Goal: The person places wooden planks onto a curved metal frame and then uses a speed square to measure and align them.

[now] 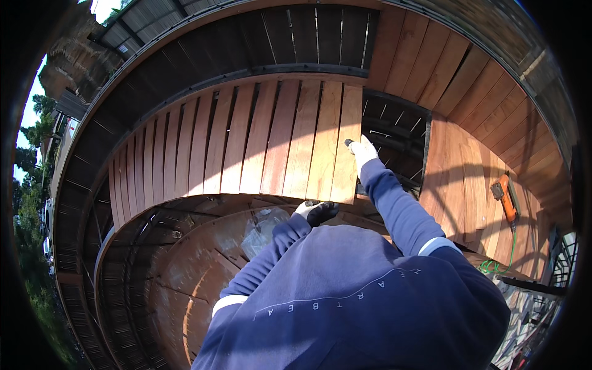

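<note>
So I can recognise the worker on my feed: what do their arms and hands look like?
Both arms are in navy-blue fabric sleeves, each crossed by a white band. The left hand wears a whitish glove with black fingers; the right hand wears a whitish one, dark at the thumb tip.

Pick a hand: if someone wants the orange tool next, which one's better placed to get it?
Right, I think. The right hand, at the end plank, is nearer the orange tool, which lies off to that side. The left hand is farther away, at the lower ends of the planks.
</note>
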The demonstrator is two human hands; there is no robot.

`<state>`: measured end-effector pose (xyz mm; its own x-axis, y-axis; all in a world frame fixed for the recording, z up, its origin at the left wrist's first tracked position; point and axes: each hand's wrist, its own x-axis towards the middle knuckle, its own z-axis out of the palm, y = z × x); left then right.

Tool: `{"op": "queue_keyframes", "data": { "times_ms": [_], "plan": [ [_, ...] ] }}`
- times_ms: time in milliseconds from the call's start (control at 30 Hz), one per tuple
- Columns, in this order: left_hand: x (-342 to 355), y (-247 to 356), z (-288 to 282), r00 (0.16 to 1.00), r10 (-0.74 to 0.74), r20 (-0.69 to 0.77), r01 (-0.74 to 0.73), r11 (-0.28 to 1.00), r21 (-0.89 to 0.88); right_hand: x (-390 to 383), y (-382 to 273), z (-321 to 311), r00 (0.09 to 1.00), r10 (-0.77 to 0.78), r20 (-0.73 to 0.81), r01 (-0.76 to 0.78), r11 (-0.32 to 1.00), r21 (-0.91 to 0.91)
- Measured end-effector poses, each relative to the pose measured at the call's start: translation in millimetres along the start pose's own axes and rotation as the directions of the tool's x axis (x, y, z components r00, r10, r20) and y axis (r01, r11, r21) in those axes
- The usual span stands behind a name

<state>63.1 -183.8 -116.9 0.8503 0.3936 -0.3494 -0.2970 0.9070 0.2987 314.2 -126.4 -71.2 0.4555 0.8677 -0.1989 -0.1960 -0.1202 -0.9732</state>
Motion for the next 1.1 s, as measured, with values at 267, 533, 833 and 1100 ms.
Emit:
{"op": "queue_keyframes", "data": {
  "times_ms": [267, 533, 833, 1100],
  "plan": [
    [12.8, -15.1, -31.8, 0.996, 0.089, -0.013, -0.086, 0.985, 0.151, -9.6, -11.8, 4.9, 0.999, 0.042, -0.007, -0.042, 0.999, 0.021],
    [-45.4, 17.5, 61.6, 0.962, 0.120, -0.244, 0.091, 0.703, 0.706, -11.4, -2.4, -21.1, 0.992, -0.019, -0.122, 0.037, 0.989, 0.141],
    [-126.6, 73.9, 331.1, 0.771, 0.576, 0.271, -0.501, 0.288, 0.816, -82.4, -29.0, -87.8, 0.965, -0.258, -0.042, 0.256, 0.966, -0.034],
    [-133.0, 46.1, 413.9, 0.459, 0.108, 0.882, -0.886, 0.125, 0.446, -156.4, -85.0, -100.1, 0.981, -0.189, 0.041, 0.190, 0.982, -0.017]
  ]
}}
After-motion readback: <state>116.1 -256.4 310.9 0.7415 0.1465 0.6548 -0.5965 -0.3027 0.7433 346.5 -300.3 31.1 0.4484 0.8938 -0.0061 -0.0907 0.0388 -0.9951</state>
